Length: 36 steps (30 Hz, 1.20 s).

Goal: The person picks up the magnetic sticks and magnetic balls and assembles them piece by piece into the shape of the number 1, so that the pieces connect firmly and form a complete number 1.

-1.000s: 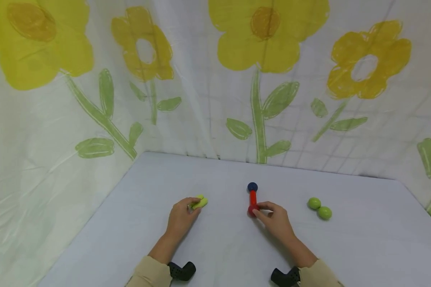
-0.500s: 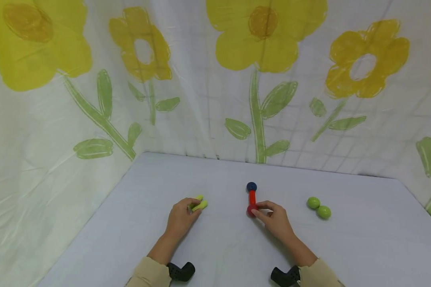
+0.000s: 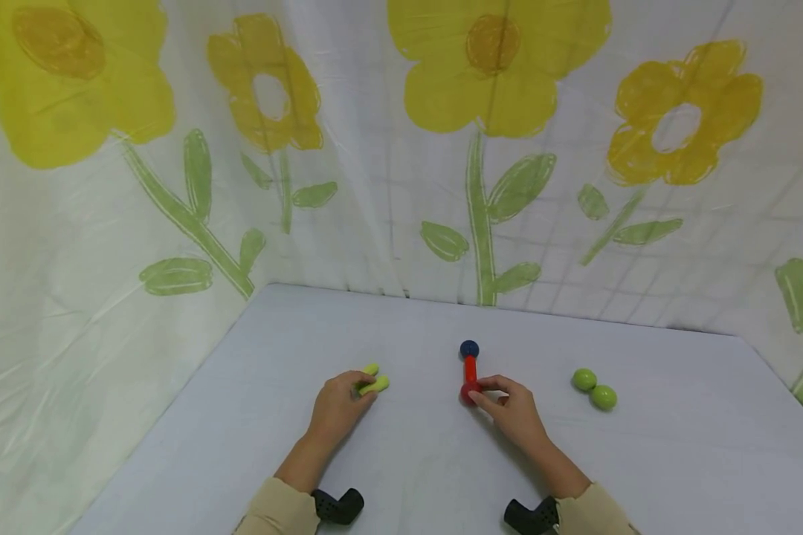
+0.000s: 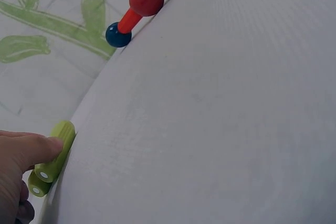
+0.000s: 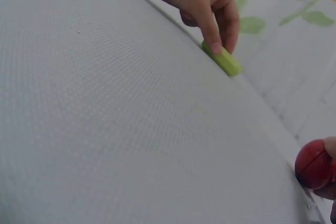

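Observation:
Left of centre, my left hand (image 3: 337,405) holds two short yellow-green sticks (image 3: 375,385) side by side, thumb and fingers on them. The left wrist view shows the thumb on the upper green stick (image 4: 64,142), with the other stick (image 4: 38,185) beneath it. Near the middle, my right hand (image 3: 514,410) pinches the red ball (image 3: 469,393) at the near end of a red rod (image 3: 471,369). At the rod's far end is a dark blue ball (image 3: 469,349). The red ball (image 5: 313,164) appears at the right edge of the right wrist view.
Two green balls (image 3: 604,397) lie close together on the white table (image 3: 415,461), right of my right hand. A white curtain (image 3: 361,245) with painted yellow flowers hangs behind the table and along its left side.
The two green sticks have turned slightly, their far ends now a little apart in my left hand. My right hand keeps its pinch on the red ball, with no visible shift.

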Tool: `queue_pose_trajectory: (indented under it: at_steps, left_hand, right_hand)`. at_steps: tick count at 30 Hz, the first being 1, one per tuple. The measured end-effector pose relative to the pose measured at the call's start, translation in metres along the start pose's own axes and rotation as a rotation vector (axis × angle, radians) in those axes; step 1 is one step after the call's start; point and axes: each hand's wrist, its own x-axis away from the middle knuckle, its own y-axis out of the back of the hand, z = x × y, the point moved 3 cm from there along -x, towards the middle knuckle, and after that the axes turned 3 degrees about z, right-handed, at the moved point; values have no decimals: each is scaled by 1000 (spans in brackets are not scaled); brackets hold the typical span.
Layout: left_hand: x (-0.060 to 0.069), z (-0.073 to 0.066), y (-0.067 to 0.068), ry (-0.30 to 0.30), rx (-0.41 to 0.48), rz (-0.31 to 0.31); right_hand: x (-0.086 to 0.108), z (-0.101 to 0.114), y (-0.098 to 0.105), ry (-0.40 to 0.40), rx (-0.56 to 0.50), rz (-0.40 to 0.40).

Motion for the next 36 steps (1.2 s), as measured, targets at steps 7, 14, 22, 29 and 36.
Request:
queue_pose_trajectory:
  at_steps: [7, 14, 22, 29, 36]
  left_hand:
    - [-1, -3, 1, -1, -50, 33]
    - [-1, -5, 1, -5, -42, 34]
    - [0, -3, -2, 9, -58, 52]
    - [1, -3, -4, 0, -77, 73]
    - [2, -5, -3, -31, -72, 64]
  right_hand:
    - [-1, 1, 1, 5, 5, -4]
    - [-2, 1, 1, -5, 11, -3]
    - [-2, -1, 0, 7, 21, 7]
    - [-2, -3, 0, 20, 7, 1]
    - [-2, -3, -1, 11, 18, 4]
